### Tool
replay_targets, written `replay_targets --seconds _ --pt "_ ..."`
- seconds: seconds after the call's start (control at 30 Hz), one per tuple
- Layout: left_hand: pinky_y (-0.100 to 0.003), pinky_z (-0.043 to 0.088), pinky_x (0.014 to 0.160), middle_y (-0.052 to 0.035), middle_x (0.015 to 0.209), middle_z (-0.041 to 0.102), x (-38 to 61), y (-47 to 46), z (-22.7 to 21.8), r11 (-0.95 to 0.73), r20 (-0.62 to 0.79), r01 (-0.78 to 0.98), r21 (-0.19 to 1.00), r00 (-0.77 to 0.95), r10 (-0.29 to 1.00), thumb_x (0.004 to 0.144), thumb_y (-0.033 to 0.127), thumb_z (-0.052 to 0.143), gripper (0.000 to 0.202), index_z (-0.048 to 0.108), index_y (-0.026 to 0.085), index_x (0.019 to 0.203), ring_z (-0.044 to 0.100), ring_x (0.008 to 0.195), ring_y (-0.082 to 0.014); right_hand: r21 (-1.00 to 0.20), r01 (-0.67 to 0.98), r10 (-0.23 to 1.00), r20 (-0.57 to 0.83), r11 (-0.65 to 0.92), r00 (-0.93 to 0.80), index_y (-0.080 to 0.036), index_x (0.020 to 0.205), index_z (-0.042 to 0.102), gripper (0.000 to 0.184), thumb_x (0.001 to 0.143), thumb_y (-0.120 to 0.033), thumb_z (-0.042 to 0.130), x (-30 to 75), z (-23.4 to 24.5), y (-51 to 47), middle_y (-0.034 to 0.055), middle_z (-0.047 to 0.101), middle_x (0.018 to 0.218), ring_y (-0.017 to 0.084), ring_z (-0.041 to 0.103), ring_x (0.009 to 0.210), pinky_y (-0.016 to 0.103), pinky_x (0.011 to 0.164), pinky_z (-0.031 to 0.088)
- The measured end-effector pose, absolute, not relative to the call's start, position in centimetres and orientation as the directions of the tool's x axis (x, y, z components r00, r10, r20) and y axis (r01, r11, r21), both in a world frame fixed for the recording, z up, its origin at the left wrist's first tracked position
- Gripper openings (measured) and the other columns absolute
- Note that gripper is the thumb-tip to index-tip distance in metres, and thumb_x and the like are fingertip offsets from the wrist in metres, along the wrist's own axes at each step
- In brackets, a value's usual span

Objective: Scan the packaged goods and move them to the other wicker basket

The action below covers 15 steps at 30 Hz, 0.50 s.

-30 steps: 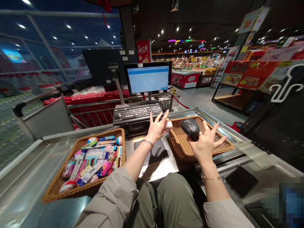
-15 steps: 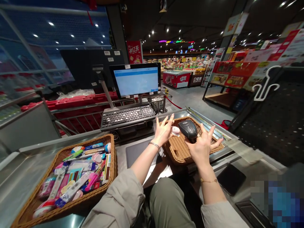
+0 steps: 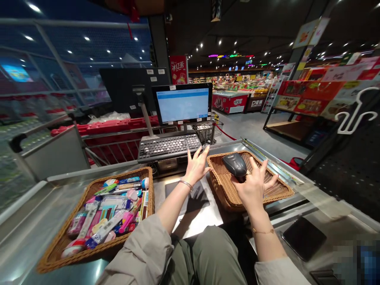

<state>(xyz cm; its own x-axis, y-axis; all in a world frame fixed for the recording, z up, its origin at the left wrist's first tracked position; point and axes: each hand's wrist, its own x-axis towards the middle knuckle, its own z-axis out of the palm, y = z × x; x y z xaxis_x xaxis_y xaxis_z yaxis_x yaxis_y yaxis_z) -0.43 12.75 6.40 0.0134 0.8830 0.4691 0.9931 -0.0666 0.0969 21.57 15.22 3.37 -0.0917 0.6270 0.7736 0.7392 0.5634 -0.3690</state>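
Note:
In the head view, my right hand point(image 3: 251, 184) grips a black handheld barcode scanner point(image 3: 235, 164) over the right wicker basket point(image 3: 221, 190). Thumb and index finger hold the scanner's handle, while the other fingers spread outward. My left hand point(image 3: 196, 168) is open, its fingers spread and its thumb close to that basket's left rim; nothing shows in it. To the left, a second wicker basket point(image 3: 151, 190) is filled with small packaged goods point(image 3: 109, 217), toothbrush-like packs among them. Part of the right basket's inside is hidden by the scanner and my right hand.
A keyboard point(image 3: 169, 144) stands beyond my left hand, below a lit monitor point(image 3: 184, 105). A dark flat pad point(image 3: 190, 198) lies on the metal counter between the baskets. At the right is a black square pad point(image 3: 304, 238). A white hanger-shaped hook point(image 3: 350, 118) hangs nearby.
My left hand has moved left, away from the right basket. The small pale pink item beside its fingertips is no longer visible. My right hand still holds the scanner; the camera view has shifted left.

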Motion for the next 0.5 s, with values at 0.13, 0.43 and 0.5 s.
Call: replay_targets --seconds 0.13,0.43,0.5 --pt "-0.071 -0.002 0.122 -0.012 0.156 0.049 -3.1 10.5 6.6 -0.008 0.49 0.997 0.075 -0.03 0.871 0.093 0.046 0.065 0.097 0.003 0.022 0.164 0.02 0.157 -0.0274 -0.356 0.719 0.617 0.777 0.597 -0.127 -0.018 0.09 0.071 0.021 0.081 -0.035 0.062 19.5 3.8 14.3 0.0174 0.053 0.15 0.044 0.02 0.153 0.082 0.112 0.002" --pt "-0.071 -0.001 0.122 -0.0122 0.157 0.047 -8.2 4.7 7.6 0.136 0.501 0.989 0.062 -0.149 0.853 0.092 0.046 0.066 0.094 0.009 0.023 0.164 0.021 0.156 -0.0295 -0.299 0.689 0.611 0.747 0.66 -0.261 -0.017 0.086 0.07 0.016 0.076 -0.026 0.062 15.5 4.4 11.6 0.0169 0.05 0.153 0.042 0.017 0.155 0.081 0.113 0.004" --pt "-0.07 -0.001 0.122 -0.012 0.158 0.046 -9.3 3.3 7.6 0.174 0.498 0.983 0.054 -0.177 0.849 0.091 0.046 0.068 0.096 0.008 0.025 0.164 0.021 0.156 -0.0304 -0.29 0.677 0.606 0.741 0.677 -0.289 -0.017 0.086 0.07 0.016 0.075 -0.024 0.061 14.7 4.5 11.1 0.0166 0.05 0.153 0.042 0.016 0.155 0.081 0.113 0.004"
